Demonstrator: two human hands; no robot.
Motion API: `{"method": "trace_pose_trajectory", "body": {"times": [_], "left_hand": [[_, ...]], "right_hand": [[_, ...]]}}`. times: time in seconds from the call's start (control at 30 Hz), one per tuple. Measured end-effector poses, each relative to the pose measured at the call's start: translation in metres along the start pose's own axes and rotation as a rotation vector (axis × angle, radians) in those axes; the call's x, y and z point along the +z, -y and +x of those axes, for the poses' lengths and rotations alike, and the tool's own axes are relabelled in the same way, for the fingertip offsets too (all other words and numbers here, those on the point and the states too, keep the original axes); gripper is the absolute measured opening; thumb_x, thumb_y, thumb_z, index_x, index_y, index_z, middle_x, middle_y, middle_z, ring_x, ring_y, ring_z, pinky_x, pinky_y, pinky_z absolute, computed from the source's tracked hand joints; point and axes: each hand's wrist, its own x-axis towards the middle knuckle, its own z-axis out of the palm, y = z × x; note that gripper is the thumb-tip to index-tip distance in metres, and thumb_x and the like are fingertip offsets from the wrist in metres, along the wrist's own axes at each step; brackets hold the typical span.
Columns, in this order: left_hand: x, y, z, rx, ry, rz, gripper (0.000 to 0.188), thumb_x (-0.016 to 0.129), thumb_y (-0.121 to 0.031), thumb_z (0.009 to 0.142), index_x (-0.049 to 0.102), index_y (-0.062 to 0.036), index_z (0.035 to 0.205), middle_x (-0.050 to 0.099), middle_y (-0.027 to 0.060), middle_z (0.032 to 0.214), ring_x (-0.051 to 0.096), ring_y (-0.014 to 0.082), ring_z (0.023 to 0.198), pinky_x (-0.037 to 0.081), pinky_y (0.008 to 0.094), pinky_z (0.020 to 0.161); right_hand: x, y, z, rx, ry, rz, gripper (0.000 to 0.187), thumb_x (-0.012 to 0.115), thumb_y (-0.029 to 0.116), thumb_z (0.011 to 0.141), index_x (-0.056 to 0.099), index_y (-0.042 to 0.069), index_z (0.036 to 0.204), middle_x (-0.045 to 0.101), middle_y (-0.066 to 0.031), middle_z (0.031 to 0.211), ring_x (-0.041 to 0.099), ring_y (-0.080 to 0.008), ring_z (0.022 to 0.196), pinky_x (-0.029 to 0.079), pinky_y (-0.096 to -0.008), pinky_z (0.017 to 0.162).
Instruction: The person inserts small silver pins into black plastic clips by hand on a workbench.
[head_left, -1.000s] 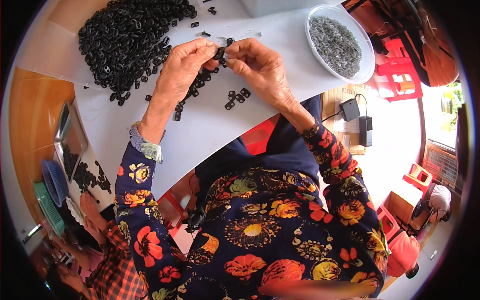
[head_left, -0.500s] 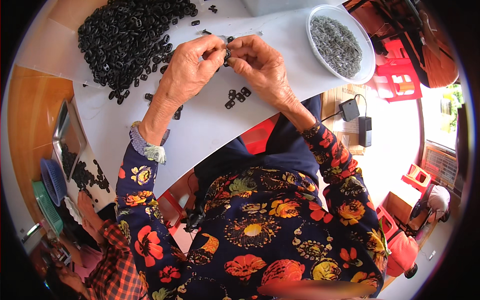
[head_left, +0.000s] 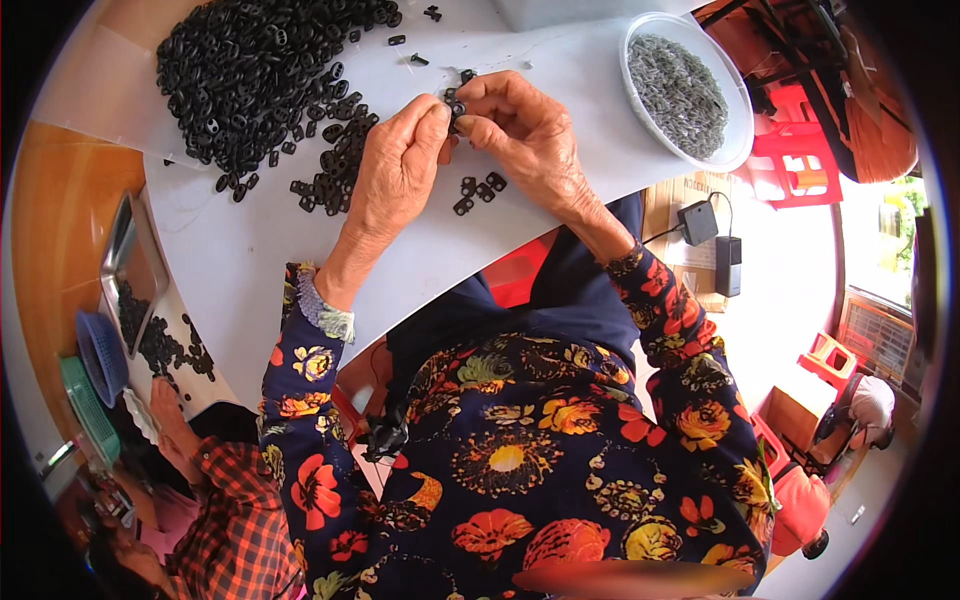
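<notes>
Fingertips (head_left: 440, 112) of our left hand (head_left: 395, 165) and right hand (head_left: 525, 135) pinch small black part (head_left: 455, 105); loose grip risks dropping it among black pieces (head_left: 478, 192).

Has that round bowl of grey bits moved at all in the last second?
No. The round bowl sits at the same spot on the white table, right of both hands.

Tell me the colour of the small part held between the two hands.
Black, like the big pile of parts beside it. The small part shows in the head view.
</notes>
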Motion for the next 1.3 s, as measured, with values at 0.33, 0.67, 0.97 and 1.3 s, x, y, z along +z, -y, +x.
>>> {"method": "trace_pose_trajectory", "body": {"times": [0.33,0.67,0.97,1.3], "left_hand": [[0.0009,-0.0015,-0.0029,0.087,-0.044,0.096,0.023,0.046,-0.018,0.098,0.050,0.0000,0.084,0.046,0.0046,0.059,0.043,0.0112,0.055,0.039,0.0282,0.051],[0.0033,-0.0018,-0.0044,-0.011,-0.043,0.058,0.034,0.041,-0.028,0.100,0.053,-0.0014,0.081,0.051,0.0022,0.061,0.041,0.0088,0.055,0.036,0.0252,0.053],[0.0020,-0.0034,-0.0049,-0.010,-0.025,0.009,0.028,0.045,-0.022,0.098,0.049,-0.0009,0.081,0.048,0.0020,0.061,0.044,0.0081,0.057,0.039,0.0260,0.052],[-0.0010,-0.0054,-0.0032,-0.166,0.028,-0.069,0.026,0.045,-0.021,0.098,0.050,0.0020,0.087,0.048,0.0067,0.064,0.049,0.0115,0.058,0.044,0.0279,0.055]], "right_hand": [[-0.0001,0.0010,-0.0005,0.003,0.014,-0.072,0.025,0.060,-0.001,0.088,0.053,-0.004,0.112,0.061,-0.0024,0.084,0.060,-0.0067,0.081,0.050,-0.0226,0.074],[0.0013,-0.0005,-0.0013,0.007,-0.004,-0.041,0.023,0.058,-0.002,0.088,0.054,-0.003,0.111,0.062,-0.0031,0.087,0.058,-0.0062,0.080,0.050,-0.0225,0.074],[0.0035,-0.0017,-0.0012,0.017,-0.002,-0.116,0.024,0.059,-0.001,0.087,0.055,-0.004,0.111,0.060,-0.0017,0.081,0.059,-0.0067,0.077,0.050,-0.0222,0.070],[0.0032,-0.0043,-0.0003,-0.097,0.002,-0.307,0.027,0.075,0.006,0.075,0.060,0.000,0.096,0.056,-0.0017,0.068,0.053,-0.0076,0.063,0.047,-0.0257,0.060]]}}
